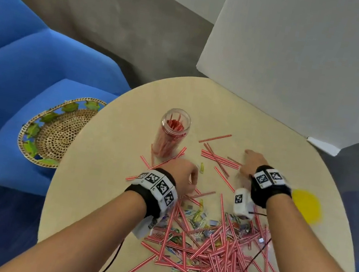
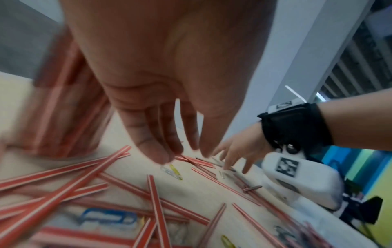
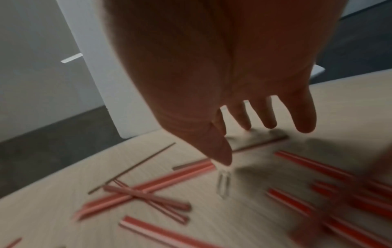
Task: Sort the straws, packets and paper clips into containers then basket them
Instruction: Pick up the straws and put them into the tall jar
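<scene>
Red-and-white straws (image 1: 219, 261) lie piled with coloured paper clips (image 1: 198, 217) at the near side of the round table (image 1: 97, 193). A clear jar (image 1: 171, 134) holding straws stands farther back. My left hand (image 1: 193, 182) hovers just right of the jar. Its fingers (image 2: 161, 156) hang down over a yellow paper clip (image 2: 176, 172) and hold nothing. My right hand (image 1: 248, 159) is spread low over loose straws (image 1: 219, 159). Its thumb sits just above a silver paper clip (image 3: 223, 185) in the right wrist view, and it also holds nothing.
A woven basket (image 1: 22, 133) rests on the blue chair (image 1: 20, 61) left of the table. A white panel (image 1: 305, 62) stands at the table's far edge. A blurred yellow disc (image 1: 307, 206) lies at the right.
</scene>
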{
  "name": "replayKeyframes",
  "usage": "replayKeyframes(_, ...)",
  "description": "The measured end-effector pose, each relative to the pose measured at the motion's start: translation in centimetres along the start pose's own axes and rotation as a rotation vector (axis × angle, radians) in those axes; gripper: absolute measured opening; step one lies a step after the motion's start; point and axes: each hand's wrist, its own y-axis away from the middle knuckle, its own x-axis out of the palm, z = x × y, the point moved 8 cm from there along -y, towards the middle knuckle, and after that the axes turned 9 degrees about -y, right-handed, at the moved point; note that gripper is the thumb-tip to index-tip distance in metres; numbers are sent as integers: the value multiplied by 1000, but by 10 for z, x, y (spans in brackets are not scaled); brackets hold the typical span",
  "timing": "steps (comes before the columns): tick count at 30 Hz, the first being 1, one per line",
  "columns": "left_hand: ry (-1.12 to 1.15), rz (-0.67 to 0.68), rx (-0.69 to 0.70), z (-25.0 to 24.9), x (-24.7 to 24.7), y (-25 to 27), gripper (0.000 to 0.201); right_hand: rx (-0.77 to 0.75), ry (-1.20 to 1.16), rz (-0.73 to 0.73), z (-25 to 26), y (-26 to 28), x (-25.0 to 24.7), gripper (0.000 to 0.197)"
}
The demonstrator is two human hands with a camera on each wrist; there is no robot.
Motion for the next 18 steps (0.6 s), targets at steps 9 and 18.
replayKeyframes(9,-355,-168,12,-38,-4,-119,86,-186,-95,-43,-20,32,27,65)
replayKeyframes(18,-482,-129,246,-68,23,-126,58,165,-66,-15,-90,62,12,60)
